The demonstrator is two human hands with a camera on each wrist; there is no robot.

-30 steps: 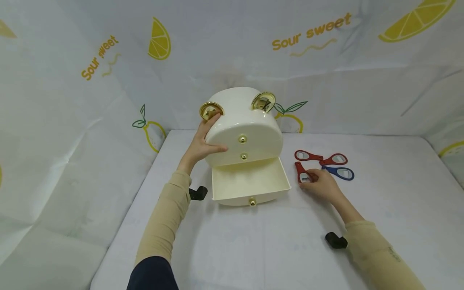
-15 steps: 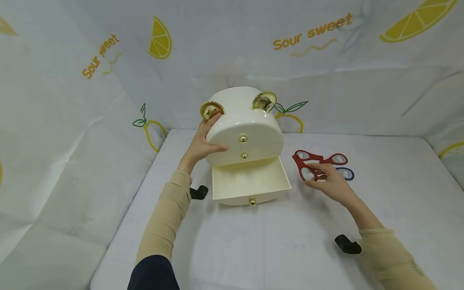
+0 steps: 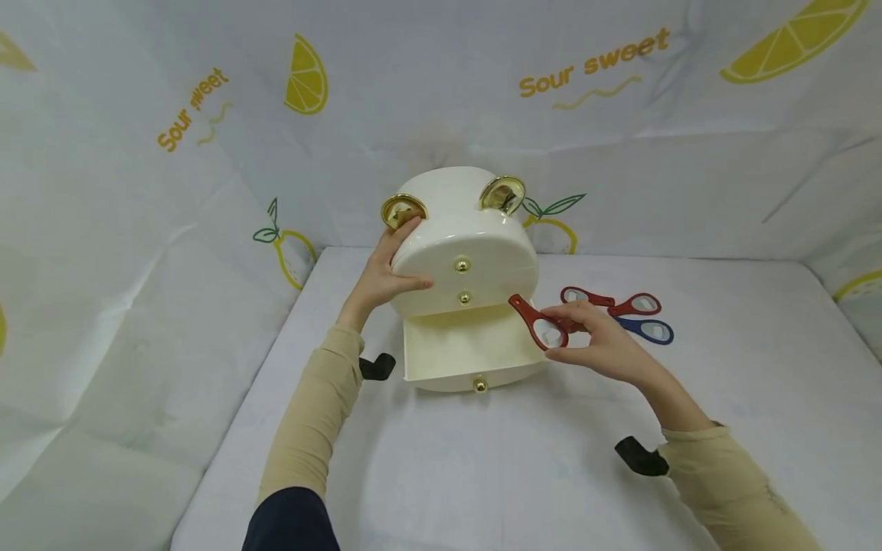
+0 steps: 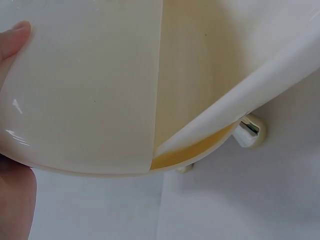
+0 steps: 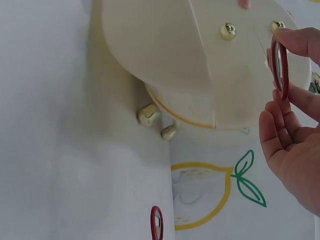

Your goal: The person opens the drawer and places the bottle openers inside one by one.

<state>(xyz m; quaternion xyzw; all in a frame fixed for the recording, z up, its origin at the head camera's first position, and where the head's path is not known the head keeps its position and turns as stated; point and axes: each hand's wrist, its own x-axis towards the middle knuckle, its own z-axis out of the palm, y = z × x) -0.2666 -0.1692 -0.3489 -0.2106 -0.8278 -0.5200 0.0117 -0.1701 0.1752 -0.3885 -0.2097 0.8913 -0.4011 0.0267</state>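
Note:
A white drawer box with gold ear-shaped trims stands toward the back of the table, its bottom drawer pulled out. My left hand grips the box's left side, thumb on the front face and fingertips by the left gold ear. Between thumb and fingers, my right hand pinches a red bottle opener by its ring end. The opener overlaps the drawer's right edge in the head view, handle pointing up and left. In the right wrist view the opener appears nearly edge-on in front of the box.
Right of the box lie two red bottle openers and a blue bottle opener, close together on the white-covered table. A lemon-print cloth hangs behind. Black mounts stick out near both wrists.
My right hand has lifted the red bottle opener off the table and carried it left to the drawer's right edge. My left hand and the box have stayed in place.

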